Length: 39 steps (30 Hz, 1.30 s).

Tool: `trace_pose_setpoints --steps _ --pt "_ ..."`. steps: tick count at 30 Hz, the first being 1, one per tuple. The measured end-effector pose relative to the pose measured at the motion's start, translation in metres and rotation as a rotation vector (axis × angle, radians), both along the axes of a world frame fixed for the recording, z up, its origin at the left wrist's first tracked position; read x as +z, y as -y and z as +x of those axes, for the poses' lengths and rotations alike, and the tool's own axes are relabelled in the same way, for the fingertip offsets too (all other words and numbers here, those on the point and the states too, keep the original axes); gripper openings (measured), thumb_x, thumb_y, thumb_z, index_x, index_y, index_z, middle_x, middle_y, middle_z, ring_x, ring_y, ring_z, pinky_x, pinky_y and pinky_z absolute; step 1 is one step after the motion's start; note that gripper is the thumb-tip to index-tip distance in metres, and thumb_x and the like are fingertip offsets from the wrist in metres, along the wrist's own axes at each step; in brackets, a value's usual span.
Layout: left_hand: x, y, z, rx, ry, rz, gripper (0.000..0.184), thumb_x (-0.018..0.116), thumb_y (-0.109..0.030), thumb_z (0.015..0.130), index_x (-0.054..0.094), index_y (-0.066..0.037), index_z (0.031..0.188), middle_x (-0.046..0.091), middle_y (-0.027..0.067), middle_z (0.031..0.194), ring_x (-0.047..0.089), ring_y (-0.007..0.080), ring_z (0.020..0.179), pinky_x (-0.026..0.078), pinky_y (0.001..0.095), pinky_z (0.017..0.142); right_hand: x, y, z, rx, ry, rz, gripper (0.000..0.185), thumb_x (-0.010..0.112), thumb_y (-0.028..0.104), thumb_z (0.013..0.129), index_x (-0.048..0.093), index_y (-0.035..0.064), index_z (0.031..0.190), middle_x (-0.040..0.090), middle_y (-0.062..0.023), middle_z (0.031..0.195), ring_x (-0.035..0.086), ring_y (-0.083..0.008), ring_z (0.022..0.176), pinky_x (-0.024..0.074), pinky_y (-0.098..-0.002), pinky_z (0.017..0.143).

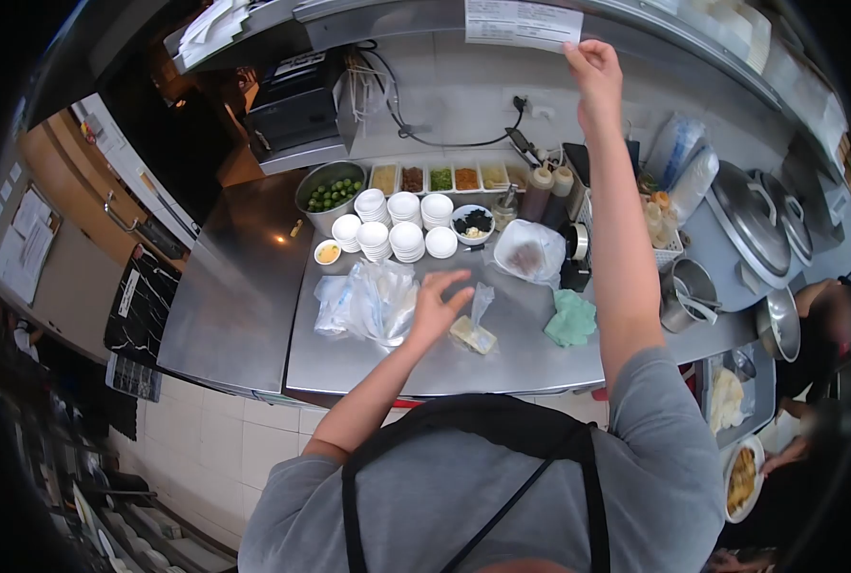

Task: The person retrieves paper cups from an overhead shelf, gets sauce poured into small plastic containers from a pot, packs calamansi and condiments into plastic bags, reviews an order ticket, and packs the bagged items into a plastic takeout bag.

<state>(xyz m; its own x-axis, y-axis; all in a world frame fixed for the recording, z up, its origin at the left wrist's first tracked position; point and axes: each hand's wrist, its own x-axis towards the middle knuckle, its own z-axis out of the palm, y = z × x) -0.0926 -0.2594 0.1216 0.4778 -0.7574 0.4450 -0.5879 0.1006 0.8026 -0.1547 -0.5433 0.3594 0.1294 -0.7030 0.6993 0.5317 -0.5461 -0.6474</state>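
Observation:
My right hand (597, 76) is raised to the shelf edge, its fingers pinched on the lower right corner of a printed paper slip (523, 24). Over the steel counter (444, 372), my left hand (437, 307) has its thumb and fingers apart and holds nothing. Just left of it lie crumpled clear plastic bags (368, 301). To its right is a small knotted bag with pale contents (473, 334). A green cloth (570, 318) lies farther right. Behind my left hand stand stacks of white cups (406, 239) and a cup with yellow contents (327, 252).
A metal bowl of green limes (334, 196) and ingredient trays (440, 179) line the back. Bottles (540, 186), a plastic-lined tub (530, 253), a metal pot (688, 286) and large lids (750, 220) stand rightward. Another person's hand (786, 454) is beside a food dish (742, 479).

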Motion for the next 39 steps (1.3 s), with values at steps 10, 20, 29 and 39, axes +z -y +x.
trace_pose_setpoints --steps 10,20,29,39 --pt "0.062 -0.002 0.022 -0.165 -0.862 -0.345 0.036 0.053 -0.011 0.083 0.044 0.006 0.113 0.054 0.0109 0.107 0.053 0.0145 0.094 0.041 0.0275 0.082 -0.188 -0.166 -0.022 0.461 -0.447 0.167 0.017 0.063 0.011 0.073 0.048 0.0060 0.078 0.054 -0.0031 0.077 0.050 -0.0105 0.071 0.0415 -0.0253 0.065" --pt "0.043 -0.038 0.029 -0.041 -0.913 -0.256 0.028 0.052 -0.004 0.082 0.048 0.006 0.108 0.056 0.0126 0.103 0.055 0.0167 0.092 0.043 0.0278 0.081 -0.251 -0.021 -0.134 -0.506 -1.279 0.112 0.036 0.062 0.028 0.069 0.059 0.0043 0.096 0.060 -0.0192 0.087 0.058 -0.0328 0.083 0.0449 -0.0389 0.074" --pt "0.042 -0.061 0.030 -0.007 -0.936 -0.261 0.028 0.050 -0.005 0.083 0.047 0.006 0.109 0.055 0.0135 0.105 0.055 0.0168 0.094 0.043 0.0283 0.083 -0.327 0.013 -0.153 -0.498 -1.634 0.101 0.041 0.072 0.030 0.061 0.060 -0.0019 0.084 0.060 -0.0198 0.085 0.058 -0.0339 0.083 0.0463 -0.0397 0.074" --pt "0.036 -0.057 0.025 -0.014 -0.958 -0.182 0.031 0.049 -0.003 0.083 0.043 0.008 0.111 0.052 0.0146 0.109 0.053 0.0192 0.098 0.042 0.0302 0.085 -0.352 0.056 -0.112 -0.139 -1.155 0.572 0.039 0.069 0.021 0.065 0.056 -0.0041 0.090 0.060 -0.0189 0.081 0.060 -0.0322 0.074 0.0481 -0.0375 0.073"
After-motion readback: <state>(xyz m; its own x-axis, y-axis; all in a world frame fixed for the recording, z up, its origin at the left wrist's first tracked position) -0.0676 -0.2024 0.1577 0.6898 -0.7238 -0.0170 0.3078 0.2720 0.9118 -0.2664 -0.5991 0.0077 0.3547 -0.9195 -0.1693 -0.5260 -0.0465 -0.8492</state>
